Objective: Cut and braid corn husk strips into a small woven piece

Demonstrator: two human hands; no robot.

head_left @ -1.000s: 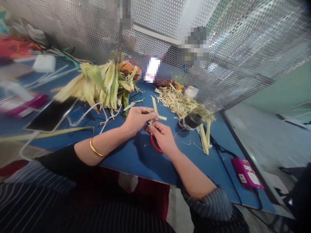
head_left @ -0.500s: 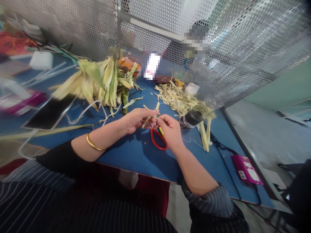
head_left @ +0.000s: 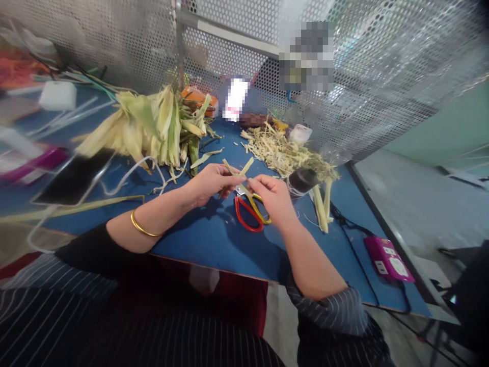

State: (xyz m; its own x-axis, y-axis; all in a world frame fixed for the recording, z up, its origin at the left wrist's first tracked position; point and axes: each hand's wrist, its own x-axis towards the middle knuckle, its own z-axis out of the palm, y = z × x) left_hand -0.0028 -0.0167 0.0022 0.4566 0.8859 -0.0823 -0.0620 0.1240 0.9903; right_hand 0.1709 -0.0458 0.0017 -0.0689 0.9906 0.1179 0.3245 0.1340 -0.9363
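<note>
Thin pale-green strips of corn husk (head_left: pixel 247 165) cross between my two hands above the blue table. My left hand (head_left: pixel 214 183) pinches the strips between thumb and fingers. From the other side, my right hand (head_left: pixel 270 192) grips the strips with thumb and fingertips close together. Under the hands lie scissors (head_left: pixel 248 220) with one red and one yellow handle; the blades are partly hidden. A black spool (head_left: pixel 301 181) wound with white thread stands just right of my right hand.
A bundle of corn husks (head_left: pixel 153 125) lies back left, and a heap of husk clippings (head_left: pixel 273 150) back right. A dark phone (head_left: pixel 72 176) with a white cable is at left. A magenta power strip (head_left: pixel 387 259) sits near the right edge, and perforated metal panels (head_left: pixel 237 46) rise behind.
My hands have drawn slightly apart, the right one shifting right. The strips now cross higher, and more of the scissors shows, including the yellow handle. The view has shifted a little.
</note>
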